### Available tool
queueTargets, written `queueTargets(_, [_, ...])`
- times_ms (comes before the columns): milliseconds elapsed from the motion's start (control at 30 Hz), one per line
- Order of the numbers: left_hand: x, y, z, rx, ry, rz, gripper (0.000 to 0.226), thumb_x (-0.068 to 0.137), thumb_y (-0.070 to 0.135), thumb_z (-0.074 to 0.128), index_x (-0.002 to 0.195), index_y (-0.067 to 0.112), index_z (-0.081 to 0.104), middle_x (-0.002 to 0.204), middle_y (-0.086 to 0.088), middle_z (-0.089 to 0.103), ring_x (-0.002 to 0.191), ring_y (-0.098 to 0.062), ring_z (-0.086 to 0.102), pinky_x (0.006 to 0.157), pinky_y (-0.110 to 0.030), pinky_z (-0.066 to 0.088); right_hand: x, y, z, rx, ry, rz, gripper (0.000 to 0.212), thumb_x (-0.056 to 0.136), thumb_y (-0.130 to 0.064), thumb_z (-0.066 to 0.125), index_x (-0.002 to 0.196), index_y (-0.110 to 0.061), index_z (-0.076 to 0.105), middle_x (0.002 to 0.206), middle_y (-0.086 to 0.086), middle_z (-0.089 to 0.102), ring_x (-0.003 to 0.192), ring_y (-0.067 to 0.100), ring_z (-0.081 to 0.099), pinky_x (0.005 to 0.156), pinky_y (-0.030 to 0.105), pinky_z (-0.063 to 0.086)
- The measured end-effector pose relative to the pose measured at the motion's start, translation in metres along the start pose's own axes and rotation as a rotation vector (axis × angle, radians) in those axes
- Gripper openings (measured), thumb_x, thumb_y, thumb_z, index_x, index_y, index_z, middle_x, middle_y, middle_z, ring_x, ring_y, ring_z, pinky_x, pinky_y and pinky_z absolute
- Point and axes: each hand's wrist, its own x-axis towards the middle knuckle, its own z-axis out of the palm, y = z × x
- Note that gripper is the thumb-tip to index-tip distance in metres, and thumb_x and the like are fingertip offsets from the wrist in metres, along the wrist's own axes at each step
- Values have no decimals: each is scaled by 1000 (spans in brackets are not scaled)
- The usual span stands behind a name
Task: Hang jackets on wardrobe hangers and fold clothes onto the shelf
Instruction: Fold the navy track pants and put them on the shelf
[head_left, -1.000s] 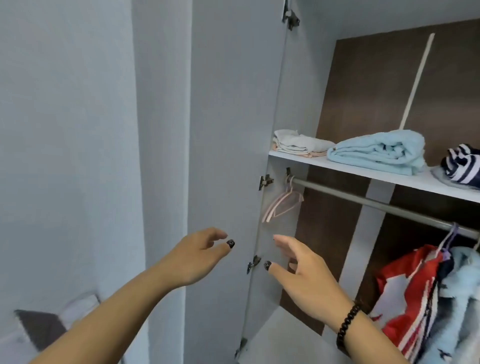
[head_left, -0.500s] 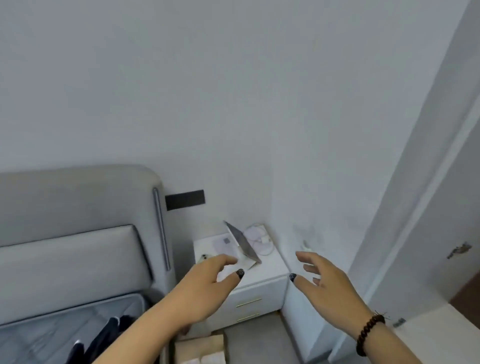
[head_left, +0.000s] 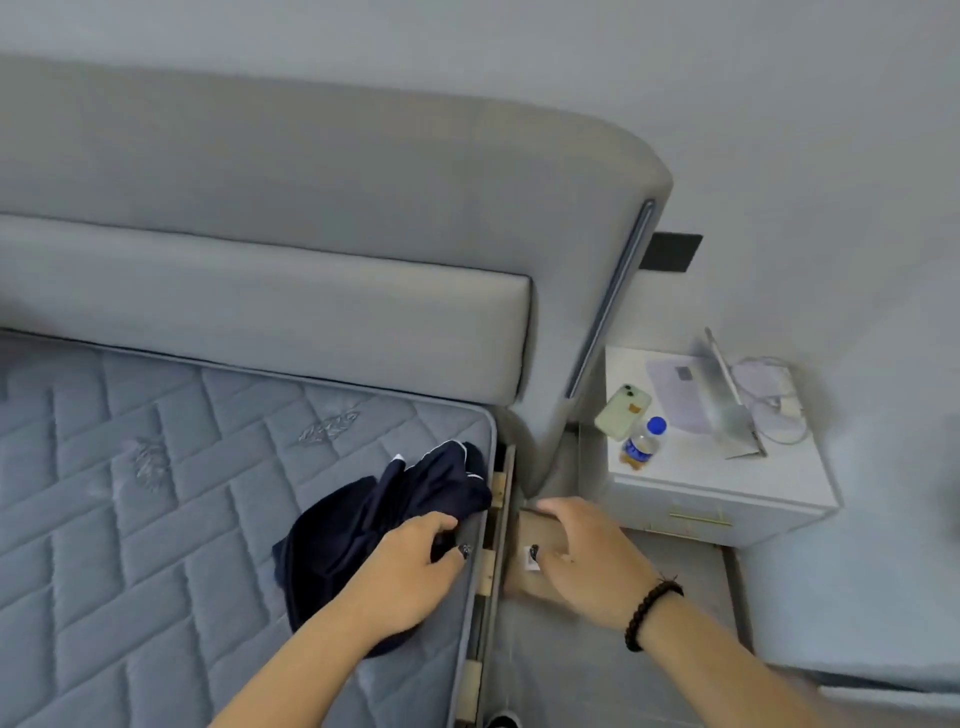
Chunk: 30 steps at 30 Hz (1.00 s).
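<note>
From the head camera, looking down at the corner of a bed: a dark navy garment (head_left: 384, 525) lies crumpled on the bare quilted mattress (head_left: 156, 519), close to its right edge near the headboard (head_left: 311, 208). It sits there within easy reach of someone standing beside the bed, which suits picking it up to carry to the wardrobe, itself out of view.

The left hand (head_left: 415, 564) lies on the garment with fingers curled into the cloth, so it looks to be gathering a handful, though the dark folds hide how firm the grip is. The right hand (head_left: 587, 556) is off the mattress, over the gap beside the bed frame, fingers spread and relaxed, holding nothing; likely it is poised to join the left in lifting.

On the white nightstand (head_left: 727, 483) stand a green phone (head_left: 622, 405), a blue-capped bottle (head_left: 644, 441) and a propped tablet (head_left: 727, 395), well apart from the garment.
</note>
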Motion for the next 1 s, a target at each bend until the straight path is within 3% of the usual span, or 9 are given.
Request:
queueTargets(133, [31, -74, 7, -91, -18, -174, 55, 97, 29, 55, 146, 16, 34, 145, -2, 45, 130, -10, 42, 101, -16, 32, 48, -7, 49, -90, -120, -9, 47, 96, -29, 46, 141, -21, 36, 142, -5, 38, 117, 14, 49, 98, 27, 43])
queueTargets(300, [77, -161, 18, -273, 41, -430, 97, 92, 19, 62, 152, 8, -15, 152, -14, 32, 133, -27, 41, 110, -33, 35, 91, -7, 99, -139, -249, 3, 48, 97, -28, 44, 143, -19, 34, 148, -3, 33, 120, 15, 47, 96, 27, 43])
queueTargets(467, [109, -228, 35, -208, 264, -679, 101, 85, 21, 69, 152, 2, -5, 157, -19, 12, 141, -38, 21, 114, -46, 27, 123, -4, 136, -225, -329, -7, 47, 98, -31, 44, 143, -22, 34, 148, -5, 33, 124, 15, 46, 92, 25, 42])
queueTargets(600, [116, -261, 55, -319, 538, -892, 105, 81, 19, 74, 152, 6, -2, 158, -17, 4, 144, -37, 12, 115, -51, 23, 140, 3, 162, -281, -380, -31, 48, 98, -33, 43, 144, -20, 34, 147, -5, 34, 116, 15, 51, 69, 17, 36])
queueTargets(700, [117, -280, 68, -516, 611, -998, 105, 83, 17, 73, 153, 9, -5, 158, -18, 14, 141, -39, 24, 114, -52, 26, 145, 8, 179, -259, -447, -25, 48, 98, -31, 45, 143, -16, 35, 147, -2, 33, 115, 16, 51, 88, 25, 46])
queueTargets(767, [117, -291, 75, -672, 581, -1029, 97, 89, 15, 67, 152, 9, -6, 151, -21, 31, 134, -40, 37, 109, -48, 33, 145, 12, 186, -271, -491, -19, 48, 98, -31, 44, 143, -16, 35, 146, -1, 33, 120, 17, 48, 97, 30, 43])
queueTargets(833, [113, -297, 80, -649, 540, -1045, 73, 91, 16, 61, 148, 3, 18, 134, -24, 50, 119, -42, 51, 98, -48, 43, 143, 17, 188, -286, -519, -15, 49, 98, -31, 44, 143, -16, 34, 146, -1, 33, 122, 18, 47, 99, 31, 43])
queueTargets(900, [110, -294, 80, -595, 520, -985, 37, 92, 14, 54, 126, 3, 49, 114, -22, 61, 102, -41, 57, 88, -47, 49, 141, 19, 188, -294, -524, -17, 49, 99, -31, 44, 144, -16, 34, 147, -1, 32, 123, 18, 47, 98, 32, 43])
queueTargets(1000, [104, -258, 71, -678, 568, -827, 14, 94, 15, 50, 100, 4, 57, 94, -13, 62, 92, -35, 58, 79, -42, 47, 134, 17, 177, -288, -507, -15, 51, 98, -29, 45, 146, -18, 29, 148, 0, 32, 124, 19, 46, 97, 32, 44])
